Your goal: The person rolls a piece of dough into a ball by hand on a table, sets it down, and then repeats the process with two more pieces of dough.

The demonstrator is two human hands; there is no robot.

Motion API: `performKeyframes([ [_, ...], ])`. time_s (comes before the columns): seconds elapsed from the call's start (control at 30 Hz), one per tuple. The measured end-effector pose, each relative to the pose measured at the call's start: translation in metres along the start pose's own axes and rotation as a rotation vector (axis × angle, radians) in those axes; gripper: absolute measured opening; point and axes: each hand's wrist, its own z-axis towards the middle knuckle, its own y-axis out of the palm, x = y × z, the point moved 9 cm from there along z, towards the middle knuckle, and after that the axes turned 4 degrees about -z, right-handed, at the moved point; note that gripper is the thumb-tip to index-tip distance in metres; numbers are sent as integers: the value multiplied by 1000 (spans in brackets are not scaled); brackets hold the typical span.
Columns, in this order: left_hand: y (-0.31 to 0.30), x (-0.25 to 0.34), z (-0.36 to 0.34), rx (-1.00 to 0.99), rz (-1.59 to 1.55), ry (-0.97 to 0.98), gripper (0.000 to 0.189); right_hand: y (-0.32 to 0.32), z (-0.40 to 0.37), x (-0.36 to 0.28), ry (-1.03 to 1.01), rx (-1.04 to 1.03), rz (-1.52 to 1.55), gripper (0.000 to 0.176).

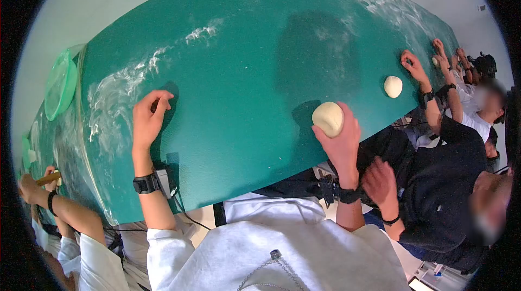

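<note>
My right hand [344, 138] is wrapped around a smooth, pale ball of dough [328, 119], held above the green table near its front edge. Over on the left, my left hand [150, 120] hovers at or just above the tabletop, with fingers curled in and thumb against them. Nothing shows inside it. A patch of white flour [122, 90] lies beside it. Both my wrists wear black bands, and a small box with a cable sits at the left one.
Another dough ball [393, 86] rests on the green table [239, 84] near a co-worker's hand [415, 65]. A person in black [445, 193] sits close on my right. At far left are a green basin [61, 84] and someone holding a wooden rolling pin [48, 178].
</note>
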Motion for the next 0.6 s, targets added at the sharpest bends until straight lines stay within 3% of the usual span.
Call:
performKeyframes([
  [0.13, 0, -3, -1, -2, -10, -5, 18, -4, 8, 4, 46, 83, 226, 77],
  [0.2, -2, -2, -1, 10, -25, 0, 18, -24, -1, 5, 27, 325, 342, 78],
  [0.3, 0, 1, -1, -2, 8, -4, 18, -24, -5, -1, 31, 274, 379, 78],
  [0.33, 0, 0, -1, 8, 0, 21, 18, -11, -2, 0, 36, 127, 210, 77],
  [0.43, 1, 1, 0, -12, -5, 17, 18, 3, 6, -9, 35, 5, 165, 76],
  [0.47, 1, -1, 0, -24, 9, -20, 18, 4, 8, -3, 117, -7, 309, 76],
  [0.5, 1, -2, 0, -24, 8, -19, 18, 2, 6, -4, 116, -6, 309, 76],
  [0.57, -1, -3, -1, -16, -6, -10, 19, -24, -3, -9, 62, 251, 392, 75],
  [0.6, -2, -2, -2, -10, -3, -15, 19, -23, -7, -8, 57, 246, 396, 75],
])
